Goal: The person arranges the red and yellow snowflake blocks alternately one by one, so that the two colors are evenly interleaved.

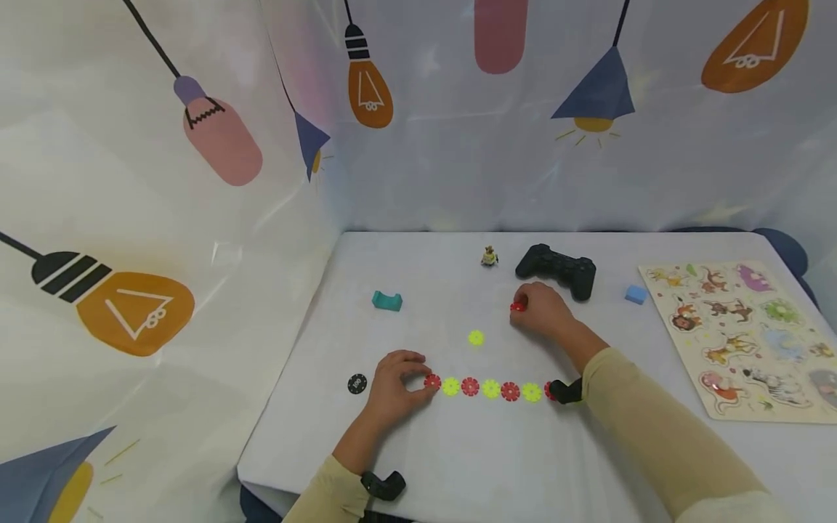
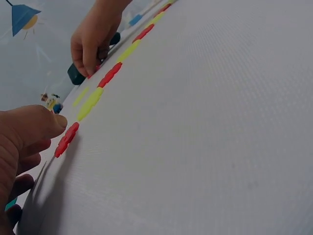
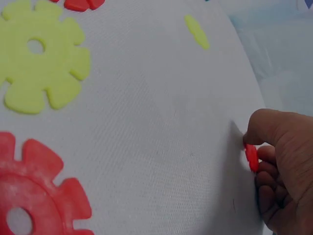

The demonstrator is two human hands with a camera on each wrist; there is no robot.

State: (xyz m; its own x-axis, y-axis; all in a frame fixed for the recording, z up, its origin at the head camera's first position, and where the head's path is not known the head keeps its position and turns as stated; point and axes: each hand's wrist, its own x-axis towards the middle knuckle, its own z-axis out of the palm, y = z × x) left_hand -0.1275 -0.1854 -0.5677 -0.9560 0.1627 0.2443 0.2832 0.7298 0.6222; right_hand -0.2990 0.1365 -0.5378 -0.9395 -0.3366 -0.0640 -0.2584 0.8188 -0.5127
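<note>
Several notched plastic discs, alternating red and yellow, form a row across the white table. My left hand (image 1: 396, 388) is at the row's left end, thumb and index finger pinching the edges of the end red disc (image 1: 432, 380). In the left wrist view that red disc (image 2: 67, 140) lies close beside the thumb. My right hand (image 1: 543, 309), farther back, pinches another red disc (image 1: 517, 307) between thumb and fingers; the right wrist view shows this red disc (image 3: 252, 157) tilted on edge. A loose yellow disc (image 1: 476, 338) lies between the row and the right hand.
A black round disc (image 1: 357, 383) lies left of the left hand. Behind are a teal block (image 1: 387, 301), a small figurine (image 1: 489, 256) and a black game controller (image 1: 557, 269). A blue block (image 1: 636, 294) and an animal puzzle board (image 1: 745, 341) sit on the right.
</note>
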